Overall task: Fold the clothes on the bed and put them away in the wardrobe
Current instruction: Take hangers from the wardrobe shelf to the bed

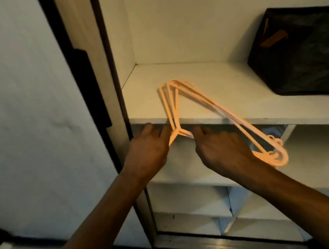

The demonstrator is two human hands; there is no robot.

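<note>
Wardrobe [123, 34] stands open ahead, its white shelf [219, 94] running across the middle of the view. No clothes show here; a bunch of orange plastic hangers [205, 105] lies partly on the shelf's front edge, one end up at 12 o'clock of the hands, the hooks hanging past the edge at 4 o'clock. The left hand [148, 150] curls its fingers round the hangers' near corner just below the shelf edge. The right hand [221, 149], just beside it at 3 o'clock, pinches the same corner with its fingertips, its wrist crossing in front of the hooks. A black fabric box [307, 54] with a brown strap sits on the shelf at 2 o'clock, well apart from the hangers. Lower white compartments [193, 205] show beneath.
</note>
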